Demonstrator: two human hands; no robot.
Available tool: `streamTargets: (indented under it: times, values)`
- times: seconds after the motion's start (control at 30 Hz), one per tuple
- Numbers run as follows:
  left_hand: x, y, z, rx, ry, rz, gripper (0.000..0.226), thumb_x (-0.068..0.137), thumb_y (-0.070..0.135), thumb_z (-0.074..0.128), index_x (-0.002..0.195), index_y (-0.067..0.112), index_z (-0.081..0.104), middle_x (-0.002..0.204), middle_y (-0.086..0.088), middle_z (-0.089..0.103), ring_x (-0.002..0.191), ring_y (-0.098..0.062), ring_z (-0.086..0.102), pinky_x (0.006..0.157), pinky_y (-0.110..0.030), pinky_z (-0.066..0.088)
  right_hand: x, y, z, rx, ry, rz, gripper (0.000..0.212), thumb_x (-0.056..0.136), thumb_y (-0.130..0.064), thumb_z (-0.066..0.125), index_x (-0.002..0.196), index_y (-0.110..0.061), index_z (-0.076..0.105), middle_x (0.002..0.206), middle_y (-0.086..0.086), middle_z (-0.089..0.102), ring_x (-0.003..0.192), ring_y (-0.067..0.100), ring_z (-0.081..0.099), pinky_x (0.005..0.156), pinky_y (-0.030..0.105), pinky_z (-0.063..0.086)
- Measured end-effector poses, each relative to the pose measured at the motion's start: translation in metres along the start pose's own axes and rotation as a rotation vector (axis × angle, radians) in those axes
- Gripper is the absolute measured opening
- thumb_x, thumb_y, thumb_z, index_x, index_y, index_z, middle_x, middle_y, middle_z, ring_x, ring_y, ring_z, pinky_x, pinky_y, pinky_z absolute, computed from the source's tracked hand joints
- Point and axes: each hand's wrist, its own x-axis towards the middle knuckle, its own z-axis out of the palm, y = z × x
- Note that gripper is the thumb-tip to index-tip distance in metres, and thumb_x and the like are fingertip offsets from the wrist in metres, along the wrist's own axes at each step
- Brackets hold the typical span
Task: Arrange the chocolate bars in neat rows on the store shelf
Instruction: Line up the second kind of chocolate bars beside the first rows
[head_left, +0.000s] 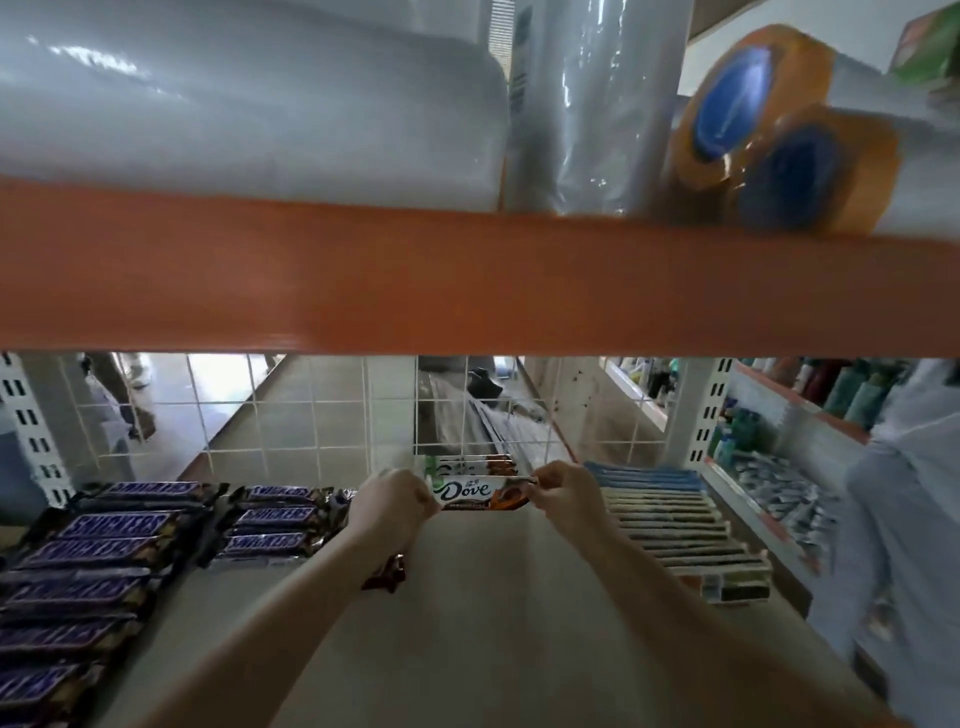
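A broad, glossy orange steel shelf beam spans the view; below it lies the smooth beige shelf board. Left of the board's middle, crinkly dark-blue Snickers bars lie in overlapping rows. At the board's back, the left hand and right hand each pinch one end of a flat white-and-brown foil Dove chocolate bar, held level.

A retail shop aisle. Orange-edged shelving on slotted uprights holds Snickers bars in rows, a wire grid behind; tape rolls above; bottled goods (blurred) fill the neighbouring shelves.
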Motion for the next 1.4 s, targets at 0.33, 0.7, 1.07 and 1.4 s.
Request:
streamTargets:
  times: [0.33,0.7,1.07,1.4]
  values:
    - [0.027,-0.002,0.018,0.189,-0.102,-0.036,0.018,0.082,0.027,0.059,0.09,0.019,0.073,0.096,-0.005,0.07,0.092,-0.022,0.063,0.076,-0.025,0.044,0.021,0.01,0.014,-0.104,-0.083,0.037,0.015,0.086,-0.024,0.066,0.075,-0.023,0.056,0.067,-0.011,0.054,0.073,0.01,0.055,0.067,0.027,0.043]
    - [0.029,-0.005,0.016,0.156,-0.04,-0.084,0.037,0.093,0.033,0.043,0.063,0.019,0.059,0.073,-0.002,0.056,0.07,-0.02,0.05,0.075,-0.028,0.041,0.027,0.008,0.02,-0.121,-0.019,-0.033,0.02,0.084,-0.019,0.068,0.099,-0.007,0.063,0.09,0.005,0.065,0.079,0.013,0.059,0.073,0.029,0.052]
    - [0.022,-0.008,0.014,0.176,0.016,-0.021,0.037,0.09,0.031,0.045,0.054,0.02,0.043,0.072,0.001,0.056,0.07,-0.017,0.049,0.078,-0.028,0.037,0.015,0.011,0.011,-0.143,-0.013,-0.008,0.033,0.088,-0.021,0.063,0.116,-0.005,0.056,0.108,0.012,0.066,0.095,0.018,0.064,0.076,0.019,0.048]
    - [0.008,0.046,0.025,0.138,0.082,0.294,0.028,0.091,0.037,0.048,0.105,0.017,0.063,0.113,0.0,0.06,0.105,-0.02,0.056,0.089,-0.031,0.04,-0.02,-0.001,-0.024,-0.397,0.095,-0.221,0.034,0.092,-0.017,0.05,0.126,-0.013,0.054,0.125,0.006,0.057,0.11,0.018,0.057,0.09,0.022,0.043]
